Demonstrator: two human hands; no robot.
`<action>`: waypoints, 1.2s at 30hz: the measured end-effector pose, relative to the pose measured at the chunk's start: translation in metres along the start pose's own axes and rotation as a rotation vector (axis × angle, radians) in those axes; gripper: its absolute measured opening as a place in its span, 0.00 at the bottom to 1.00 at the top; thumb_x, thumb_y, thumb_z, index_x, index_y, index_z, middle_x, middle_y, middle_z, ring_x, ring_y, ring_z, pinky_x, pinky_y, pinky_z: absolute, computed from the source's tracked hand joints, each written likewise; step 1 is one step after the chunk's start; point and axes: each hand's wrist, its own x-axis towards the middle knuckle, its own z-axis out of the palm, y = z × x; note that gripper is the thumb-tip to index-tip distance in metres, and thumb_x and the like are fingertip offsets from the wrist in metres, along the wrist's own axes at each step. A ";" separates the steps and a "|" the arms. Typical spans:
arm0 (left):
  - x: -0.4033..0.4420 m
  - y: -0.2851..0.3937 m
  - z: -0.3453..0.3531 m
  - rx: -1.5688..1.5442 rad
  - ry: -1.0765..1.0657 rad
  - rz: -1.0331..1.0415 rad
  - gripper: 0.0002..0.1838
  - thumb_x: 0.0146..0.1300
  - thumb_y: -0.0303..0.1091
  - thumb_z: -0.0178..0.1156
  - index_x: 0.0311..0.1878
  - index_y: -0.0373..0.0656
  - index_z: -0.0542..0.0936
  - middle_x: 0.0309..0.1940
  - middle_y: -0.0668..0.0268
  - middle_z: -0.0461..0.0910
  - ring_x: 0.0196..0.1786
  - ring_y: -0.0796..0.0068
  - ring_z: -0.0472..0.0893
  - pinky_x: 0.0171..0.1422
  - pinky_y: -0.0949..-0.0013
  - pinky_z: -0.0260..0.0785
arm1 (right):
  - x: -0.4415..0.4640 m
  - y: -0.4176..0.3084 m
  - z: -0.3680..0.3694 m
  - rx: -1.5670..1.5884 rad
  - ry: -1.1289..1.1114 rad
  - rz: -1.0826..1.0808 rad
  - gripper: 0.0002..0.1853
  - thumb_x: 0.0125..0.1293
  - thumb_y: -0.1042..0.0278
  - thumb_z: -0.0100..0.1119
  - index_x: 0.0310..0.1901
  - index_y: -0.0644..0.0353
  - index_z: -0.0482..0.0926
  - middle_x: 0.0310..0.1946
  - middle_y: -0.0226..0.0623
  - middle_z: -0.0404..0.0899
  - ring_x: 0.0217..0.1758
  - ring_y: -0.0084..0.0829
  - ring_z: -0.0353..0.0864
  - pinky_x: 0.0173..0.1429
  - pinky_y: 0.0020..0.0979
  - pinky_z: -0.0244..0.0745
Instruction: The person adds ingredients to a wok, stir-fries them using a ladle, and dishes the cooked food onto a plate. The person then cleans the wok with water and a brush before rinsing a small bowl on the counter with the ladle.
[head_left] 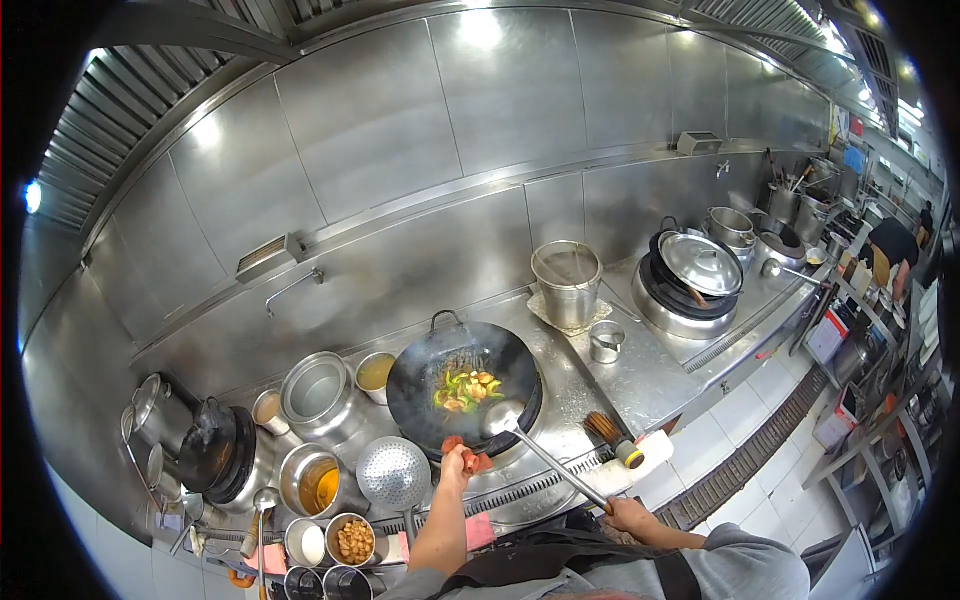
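Note:
A black wok point(412, 372) sits on the burner before me, holding a stir-fry of green and pale pieces point(466, 390) with steam over it. My left hand point(455, 468) is closed at the wok's near rim with a red cloth point(476, 462) in its grip; the wok's handle beneath is hidden. Around the wooden end of a long metal ladle point(555, 462) my right hand point(628, 516) is wrapped. The ladle's bowl rests at the wok's near right edge, beside the food.
Left of the wok are a perforated skimmer point(394, 471), a pot with yellow-orange liquid point(318, 486) and a tin of brown chunks point(355, 540). A brush point(612, 440) lies on the right. Beyond stand a strainer-topped pot point(567, 285) and a lidded wok point(700, 265). Another person point(890, 250) is far right.

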 end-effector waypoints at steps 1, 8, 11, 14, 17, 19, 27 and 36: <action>-0.001 0.000 0.000 0.013 -0.007 0.012 0.10 0.59 0.28 0.48 0.22 0.43 0.70 0.12 0.67 0.66 0.13 0.70 0.64 0.17 0.68 0.57 | 0.001 0.000 0.000 0.000 0.000 -0.001 0.17 0.57 0.62 0.59 0.43 0.65 0.72 0.37 0.57 0.80 0.44 0.55 0.79 0.50 0.50 0.73; -0.008 0.002 0.004 -0.039 -0.009 0.014 0.10 0.59 0.29 0.48 0.21 0.43 0.70 0.11 0.67 0.64 0.12 0.70 0.64 0.16 0.67 0.56 | 0.006 0.006 0.005 -0.001 -0.008 0.028 0.18 0.57 0.63 0.59 0.45 0.64 0.73 0.38 0.59 0.79 0.46 0.56 0.79 0.51 0.50 0.73; -0.003 0.002 0.002 -0.002 -0.010 -0.012 0.10 0.58 0.28 0.49 0.20 0.44 0.69 0.11 0.67 0.64 0.12 0.71 0.64 0.16 0.67 0.56 | 0.005 0.005 0.004 0.009 -0.010 0.039 0.17 0.57 0.63 0.59 0.45 0.64 0.73 0.38 0.59 0.79 0.45 0.56 0.79 0.50 0.50 0.73; -0.001 -0.001 0.000 -0.015 -0.033 -0.029 0.11 0.57 0.28 0.50 0.18 0.45 0.68 0.10 0.67 0.64 0.12 0.71 0.65 0.17 0.67 0.58 | 0.013 0.012 0.009 0.013 0.011 -0.008 0.16 0.57 0.63 0.58 0.44 0.63 0.73 0.38 0.57 0.80 0.44 0.55 0.80 0.49 0.51 0.73; 0.005 -0.002 0.000 0.045 0.043 -0.018 0.12 0.55 0.28 0.51 0.17 0.47 0.67 0.10 0.68 0.65 0.12 0.72 0.67 0.17 0.68 0.61 | 0.011 0.023 0.022 0.007 0.136 -0.097 0.14 0.58 0.60 0.55 0.39 0.63 0.75 0.29 0.53 0.80 0.35 0.54 0.81 0.43 0.50 0.75; 0.010 -0.006 -0.003 0.015 0.012 -0.017 0.11 0.54 0.28 0.51 0.17 0.47 0.68 0.10 0.70 0.65 0.12 0.74 0.66 0.17 0.68 0.62 | 0.006 0.016 0.014 0.007 0.093 -0.079 0.15 0.58 0.62 0.55 0.43 0.62 0.73 0.29 0.52 0.80 0.34 0.52 0.82 0.40 0.49 0.76; -0.002 0.000 0.006 -0.044 0.020 0.019 0.09 0.54 0.26 0.48 0.19 0.47 0.67 0.09 0.70 0.61 0.11 0.71 0.65 0.18 0.64 0.64 | 0.018 0.023 0.025 0.032 -0.007 -0.005 0.15 0.56 0.63 0.58 0.42 0.62 0.73 0.32 0.52 0.80 0.40 0.52 0.81 0.45 0.49 0.75; 0.001 0.000 -0.001 0.005 -0.002 -0.012 0.13 0.56 0.29 0.51 0.16 0.48 0.66 0.08 0.70 0.61 0.11 0.71 0.63 0.18 0.66 0.57 | 0.006 0.009 0.009 0.056 -0.009 -0.017 0.15 0.56 0.64 0.57 0.43 0.62 0.72 0.33 0.53 0.80 0.40 0.52 0.81 0.45 0.48 0.74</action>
